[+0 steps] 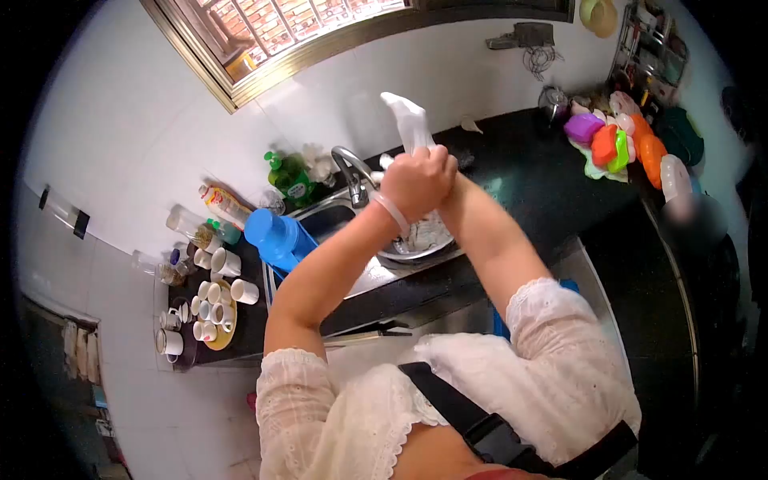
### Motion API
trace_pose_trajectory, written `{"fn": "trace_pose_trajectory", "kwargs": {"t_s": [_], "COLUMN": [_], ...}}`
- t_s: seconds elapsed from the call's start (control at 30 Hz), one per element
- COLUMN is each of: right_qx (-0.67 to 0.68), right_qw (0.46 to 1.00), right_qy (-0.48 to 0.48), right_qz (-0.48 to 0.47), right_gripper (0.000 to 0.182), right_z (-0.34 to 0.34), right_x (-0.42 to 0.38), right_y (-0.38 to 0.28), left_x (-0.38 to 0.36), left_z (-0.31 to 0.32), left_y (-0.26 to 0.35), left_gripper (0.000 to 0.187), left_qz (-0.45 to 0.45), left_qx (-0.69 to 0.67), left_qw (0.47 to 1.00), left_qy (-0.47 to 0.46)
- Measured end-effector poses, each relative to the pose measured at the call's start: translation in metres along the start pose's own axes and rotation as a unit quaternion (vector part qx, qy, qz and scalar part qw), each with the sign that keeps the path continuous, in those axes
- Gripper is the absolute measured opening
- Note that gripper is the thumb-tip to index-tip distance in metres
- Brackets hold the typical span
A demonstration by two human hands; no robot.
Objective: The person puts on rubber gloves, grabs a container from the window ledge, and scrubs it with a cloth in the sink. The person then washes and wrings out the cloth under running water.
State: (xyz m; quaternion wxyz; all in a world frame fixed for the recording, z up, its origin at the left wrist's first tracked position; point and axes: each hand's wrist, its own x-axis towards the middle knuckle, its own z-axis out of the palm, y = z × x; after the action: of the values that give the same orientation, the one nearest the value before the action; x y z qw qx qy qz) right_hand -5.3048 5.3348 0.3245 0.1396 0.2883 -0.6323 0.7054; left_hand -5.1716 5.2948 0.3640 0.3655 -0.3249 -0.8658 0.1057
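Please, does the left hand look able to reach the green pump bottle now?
Probably yes, but the faucet stands between the left hand and the green pump bottle; the fingers, seemingly closed on white cloth, should let go first.

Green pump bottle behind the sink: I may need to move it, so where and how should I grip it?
Best around the bottle's broad green body, below the narrow pump head, probably coming from the sink side: the wall stands behind, and a white object crowds its right.
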Motion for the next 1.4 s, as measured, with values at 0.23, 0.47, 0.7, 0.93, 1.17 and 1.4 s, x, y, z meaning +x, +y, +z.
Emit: {"fn": "trace_pose_trajectory", "kwargs": {"t_s": [0.23, 0.47, 0.7, 0.93, 1.17, 1.4], "right_qx": [0.593, 0.685, 0.688, 0.666, 0.514, 0.373], "right_qw": [0.762, 0.686, 0.675, 0.706, 0.788, 0.872], "right_qy": [0.200, 0.170, 0.201, 0.171, 0.202, 0.189], "right_qz": [0.167, 0.176, 0.174, 0.170, 0.271, 0.255], "right_gripper": [0.063, 0.071, 0.070, 0.068, 0.066, 0.039], "right_z": [-0.011, 0.006, 0.006, 0.000, 0.000, -0.017], "right_x": [0.018, 0.017, 0.020, 0.013, 0.003, -0.002], "right_y": [-0.026, -0.036, -0.029, -0.018, -0.057, 0.007], "left_x": [-0.019, -0.038, -0.042, -0.043, -0.051, -0.064], "left_z": [0.005, 0.065, 0.050, 0.038, 0.028, 0.053], "left_y": [-0.007, -0.021, -0.016, -0.028, -0.002, -0.042], "left_gripper": [0.021, 0.023, 0.020, 0.018, 0.026, 0.033], "left_qz": [-0.252, -0.351, -0.299, -0.145, -0.073, -0.387], "left_qx": [-0.189, -0.525, -0.503, -0.284, -0.238, -0.480], "left_qw": [0.947, 0.763, 0.800, 0.945, 0.968, 0.786], "left_qy": [0.058, 0.138, 0.132, 0.078, 0.041, 0.043]}}
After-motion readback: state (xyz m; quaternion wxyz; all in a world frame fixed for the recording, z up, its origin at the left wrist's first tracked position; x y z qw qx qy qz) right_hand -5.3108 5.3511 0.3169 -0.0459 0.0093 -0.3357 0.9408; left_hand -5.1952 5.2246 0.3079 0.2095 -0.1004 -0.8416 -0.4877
